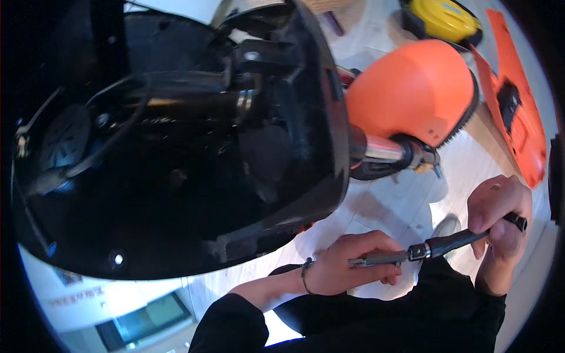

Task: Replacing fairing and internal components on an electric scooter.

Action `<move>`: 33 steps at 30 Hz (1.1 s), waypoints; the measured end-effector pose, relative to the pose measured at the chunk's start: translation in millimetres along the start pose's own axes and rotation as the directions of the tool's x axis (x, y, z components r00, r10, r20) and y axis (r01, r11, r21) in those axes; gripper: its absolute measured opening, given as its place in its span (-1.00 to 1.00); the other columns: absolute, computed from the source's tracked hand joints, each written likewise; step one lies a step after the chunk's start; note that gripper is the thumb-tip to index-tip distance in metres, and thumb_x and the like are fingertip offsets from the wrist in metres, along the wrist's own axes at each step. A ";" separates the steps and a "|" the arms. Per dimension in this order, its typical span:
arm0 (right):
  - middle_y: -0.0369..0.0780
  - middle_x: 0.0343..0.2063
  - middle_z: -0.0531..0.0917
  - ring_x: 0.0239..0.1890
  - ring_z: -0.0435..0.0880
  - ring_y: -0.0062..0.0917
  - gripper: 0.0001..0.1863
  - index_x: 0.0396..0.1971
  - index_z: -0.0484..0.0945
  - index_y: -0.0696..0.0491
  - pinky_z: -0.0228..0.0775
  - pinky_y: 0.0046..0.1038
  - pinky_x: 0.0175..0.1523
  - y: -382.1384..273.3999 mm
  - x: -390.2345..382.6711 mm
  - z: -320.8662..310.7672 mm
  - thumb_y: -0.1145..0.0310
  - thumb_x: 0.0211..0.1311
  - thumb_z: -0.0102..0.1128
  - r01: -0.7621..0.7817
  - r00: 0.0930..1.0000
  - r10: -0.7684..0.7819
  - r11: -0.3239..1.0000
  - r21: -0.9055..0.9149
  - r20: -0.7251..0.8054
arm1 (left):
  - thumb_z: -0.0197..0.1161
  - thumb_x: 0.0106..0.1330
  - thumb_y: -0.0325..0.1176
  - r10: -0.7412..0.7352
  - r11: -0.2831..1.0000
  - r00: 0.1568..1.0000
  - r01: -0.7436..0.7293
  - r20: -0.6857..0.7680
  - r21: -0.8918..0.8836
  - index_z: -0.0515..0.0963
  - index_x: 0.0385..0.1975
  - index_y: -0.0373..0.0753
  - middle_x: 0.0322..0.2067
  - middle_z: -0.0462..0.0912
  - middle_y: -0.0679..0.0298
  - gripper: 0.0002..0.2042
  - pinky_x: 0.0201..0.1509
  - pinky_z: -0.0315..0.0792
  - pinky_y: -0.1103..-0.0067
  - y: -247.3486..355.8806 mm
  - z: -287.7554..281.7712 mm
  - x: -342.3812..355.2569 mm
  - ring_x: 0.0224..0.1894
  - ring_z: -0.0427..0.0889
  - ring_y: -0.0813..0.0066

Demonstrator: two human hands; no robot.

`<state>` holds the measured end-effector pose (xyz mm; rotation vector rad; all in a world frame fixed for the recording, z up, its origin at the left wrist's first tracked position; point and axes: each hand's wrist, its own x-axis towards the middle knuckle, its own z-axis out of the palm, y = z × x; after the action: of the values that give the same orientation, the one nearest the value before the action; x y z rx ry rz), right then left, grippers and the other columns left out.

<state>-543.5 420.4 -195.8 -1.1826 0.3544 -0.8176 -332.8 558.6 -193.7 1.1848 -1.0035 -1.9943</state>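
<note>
Across my fingers lies a slim grey metal piece [379, 258], gripped by my left hand [346, 265], which wears a dark band at the wrist. Its right end meets the collar of a hand tool [453, 242] with a dark grip; I cannot tell whether the two are joined. My right hand [500, 217] is wrapped round the tool's far end, where a round black tip sticks out past the fingers. Both hands are low on the right, in front of a large black shell [282, 206] that fills the left and shows cables and metal tubes inside.
An orange fender [412, 88] and a metal fork tube [382, 149] stand beyond the shell. Orange panels [521, 135] lean at the far right. A yellow and black object [444, 20] lies at the back. My shoe [447, 226] rests on the pale floor [388, 206].
</note>
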 end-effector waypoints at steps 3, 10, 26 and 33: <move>-0.22 -0.82 0.50 -0.85 0.46 -0.61 -0.80 -0.52 0.55 0.18 0.29 -0.67 -0.71 10.0 17.3 -8.5 0.33 0.06 0.09 0.107 0.984 -0.120 0.989 0.104 0.128 | 0.09 0.19 -0.63 0.197 0.980 0.959 -0.200 -0.205 0.006 0.42 -0.19 -0.36 -0.26 0.50 0.17 -0.80 -0.08 0.45 0.58 5.9 3.8 -8.0 -0.19 0.55 0.44; -0.28 -0.82 0.52 -0.80 0.52 -0.58 -0.86 -0.49 0.56 0.19 0.34 -0.65 -0.66 14.0 40.3 -11.3 0.50 -0.12 0.11 0.142 0.964 -0.169 0.980 0.139 0.204 | 0.04 0.29 -0.44 0.501 0.802 0.585 -0.591 -0.637 0.088 0.38 -0.18 -0.47 -0.37 0.52 0.04 -0.79 -0.35 0.53 0.59 19.6 27.6 -36.0 -0.43 0.63 0.37; -0.37 -0.83 0.47 -0.80 0.46 -0.62 -0.77 -0.55 0.52 0.04 0.32 -0.56 -0.47 -3.4 27.4 21.1 0.65 -0.33 0.12 0.276 0.955 -0.244 0.939 -0.204 0.171 | 0.07 0.27 -0.40 0.507 0.709 0.364 -0.691 -0.781 0.138 0.35 -0.22 -0.44 -0.39 0.52 0.10 -0.78 -0.48 0.50 0.63 30.3 44.5 -44.6 -0.52 0.60 0.39; -0.34 -0.81 0.49 -0.80 0.47 -0.57 -0.77 -0.54 0.52 0.05 0.30 -0.58 -0.58 -6.0 21.6 28.1 0.65 -0.31 0.10 0.328 0.937 -0.290 0.921 -0.212 0.193 | 0.12 0.24 -0.42 0.546 0.725 0.414 -0.670 -0.728 0.162 0.37 -0.23 -0.43 -0.40 0.51 0.12 -0.79 -0.47 0.49 0.63 27.0 40.2 -49.1 -0.49 0.60 0.42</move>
<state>-513.4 422.9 -176.5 -1.5485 0.1367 -0.9665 -345.4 595.2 -136.6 1.1425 -0.6643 -0.8200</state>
